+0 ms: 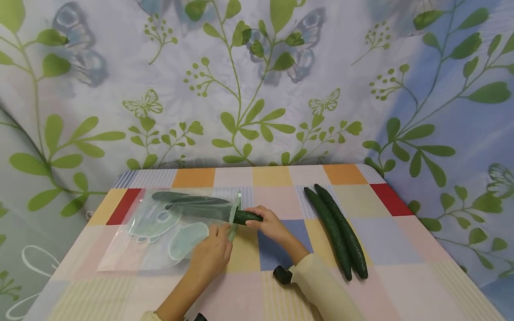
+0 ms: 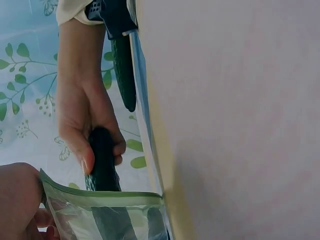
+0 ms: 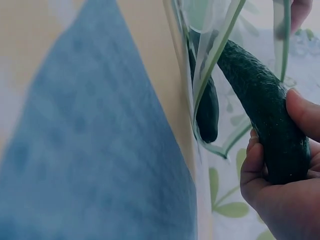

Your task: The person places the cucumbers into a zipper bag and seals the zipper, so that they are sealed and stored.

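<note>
Gripping one end of a cucumber (image 3: 265,106), the right hand (image 1: 272,224) is closed around it with thumb and fingers; the other end sits inside a clear bag (image 1: 156,258). The left hand (image 1: 213,249), fingers bent, pinches the bag's green-edged mouth. Another cucumber (image 1: 192,198) lies inside the bag. Two more cucumbers (image 1: 329,234) rest side by side on the counter (image 1: 405,267), right of the hands.

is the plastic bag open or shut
Open. The plastic bag gapes at its green edge, with a cucumber held by the right hand part way in.
</note>
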Demonstrator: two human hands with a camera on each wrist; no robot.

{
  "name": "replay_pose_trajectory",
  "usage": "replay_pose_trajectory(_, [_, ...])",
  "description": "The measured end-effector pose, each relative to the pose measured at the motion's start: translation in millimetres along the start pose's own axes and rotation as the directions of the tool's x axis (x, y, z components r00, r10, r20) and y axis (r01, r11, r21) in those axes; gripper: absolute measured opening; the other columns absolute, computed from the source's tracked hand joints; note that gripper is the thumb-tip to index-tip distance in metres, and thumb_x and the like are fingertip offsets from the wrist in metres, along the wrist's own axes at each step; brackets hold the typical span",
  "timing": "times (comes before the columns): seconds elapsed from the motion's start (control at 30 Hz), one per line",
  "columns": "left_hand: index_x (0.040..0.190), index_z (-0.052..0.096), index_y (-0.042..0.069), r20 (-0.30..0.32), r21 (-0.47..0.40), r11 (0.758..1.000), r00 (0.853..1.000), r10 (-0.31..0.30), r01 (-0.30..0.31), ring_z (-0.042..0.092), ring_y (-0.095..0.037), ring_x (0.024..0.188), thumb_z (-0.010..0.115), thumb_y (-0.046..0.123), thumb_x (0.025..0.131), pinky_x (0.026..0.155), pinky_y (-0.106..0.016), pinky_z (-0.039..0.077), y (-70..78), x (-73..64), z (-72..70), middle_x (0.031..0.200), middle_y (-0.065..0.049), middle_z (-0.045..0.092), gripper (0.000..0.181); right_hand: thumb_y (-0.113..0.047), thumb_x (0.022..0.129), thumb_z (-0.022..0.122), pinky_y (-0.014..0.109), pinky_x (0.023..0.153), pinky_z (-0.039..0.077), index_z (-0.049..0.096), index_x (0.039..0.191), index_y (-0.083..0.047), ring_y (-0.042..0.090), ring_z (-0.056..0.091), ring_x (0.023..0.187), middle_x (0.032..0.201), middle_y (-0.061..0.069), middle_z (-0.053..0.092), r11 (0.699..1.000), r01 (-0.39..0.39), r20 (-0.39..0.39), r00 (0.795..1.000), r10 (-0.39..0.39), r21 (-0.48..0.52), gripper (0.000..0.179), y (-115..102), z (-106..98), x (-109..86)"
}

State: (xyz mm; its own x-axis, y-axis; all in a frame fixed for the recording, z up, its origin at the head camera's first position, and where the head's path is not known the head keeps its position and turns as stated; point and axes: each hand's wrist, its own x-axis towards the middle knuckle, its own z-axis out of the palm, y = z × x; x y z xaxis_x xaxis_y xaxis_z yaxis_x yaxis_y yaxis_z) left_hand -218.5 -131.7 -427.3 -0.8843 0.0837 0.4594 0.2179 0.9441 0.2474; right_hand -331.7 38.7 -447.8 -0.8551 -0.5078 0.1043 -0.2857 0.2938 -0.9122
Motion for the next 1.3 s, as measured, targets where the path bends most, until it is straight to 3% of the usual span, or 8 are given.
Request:
replay_pose_trajectory(0.43, [0.109, 0.057, 0.007, 0.002, 0.016, 1.000, 1.000, 0.020, -0.020, 0.031, -0.009, 0.039, 0.058, 0.013, 0.077, 0.036, -0.022, 0.027, 0.7, -6.9, 3.1, 0.074, -0.005, 0.044, 0.033, -0.014, 0.084, 0.062, 0.024, 0.078, 0.045, 0.055, 0.122, 0.003, 0.020, 0.052, 0.096, 0.111, 0.018, 0.055, 0.994, -0.057, 0.039, 0.998, 0.053, 0.092, 0.042, 5, 22, 15.3])
replay_pose_trajectory(0.67, [0.107, 0.058, 0.007, -0.014, 0.038, 0.998, 0.998, 0.056, -0.055, 0.025, -0.005, 0.040, 0.056, 0.013, 0.076, 0.035, -0.017, 0.022, 0.2, -14.4, 4.6, 0.070, -0.001, 0.041, 0.031, -0.005, 0.085, 0.058, 0.024, 0.078, 0.044, 0.059, 0.113, 0.007, 0.016, 0.049, 0.094, 0.110, 0.019, 0.054, 0.987, -0.052, 0.057, 0.997, 0.044, 0.155, 0.031, 7, 38, 17.0])
replay_pose_trajectory(0.87, [0.108, 0.057, 0.006, -0.021, 0.024, 0.999, 0.999, 0.045, -0.044, 0.024, -0.004, 0.040, 0.054, 0.013, 0.078, 0.036, -0.017, 0.021, 0.6, -18.4, 4.1, 0.068, -0.001, 0.039, 0.030, -0.008, 0.084, 0.060, 0.034, 0.089, 0.044, 0.061, 0.109, 0.007, 0.029, 0.048, 0.116, 0.125, 0.020, 0.051, 0.968, -0.089, 0.080, 0.994, 0.072, 0.234, 0.029, -9, 44, 15.4])
replay_pose_trajectory(1.07, [0.107, 0.057, 0.005, -0.032, 0.021, 0.999, 0.999, 0.043, -0.042, 0.028, -0.007, 0.039, 0.054, 0.011, 0.078, 0.036, -0.019, 0.024, 0.2, -17.5, 5.3, 0.070, -0.003, 0.042, 0.030, -0.008, 0.083, 0.061, 0.035, 0.092, 0.043, 0.061, 0.111, 0.005, 0.032, 0.047, 0.117, 0.123, 0.019, 0.054, 0.984, -0.096, 0.087, 0.993, 0.084, 0.148, 0.030, -20, 41, 13.2])
replay_pose_trajectory(1.3, [0.106, 0.057, 0.003, -0.066, 0.028, 0.996, 0.994, 0.090, -0.088, 0.032, -0.009, 0.038, 0.055, 0.010, 0.078, 0.036, -0.021, 0.028, -1.1, 2.7, 7.6, 0.072, -0.006, 0.046, 0.029, -0.010, 0.081, 0.065, 0.034, 0.086, 0.046, 0.062, 0.113, -0.001, 0.027, 0.054, 0.107, 0.117, 0.016, 0.060, 0.997, -0.078, 0.029, 0.997, 0.078, -0.010, 0.033, -10, 30, 30.4])
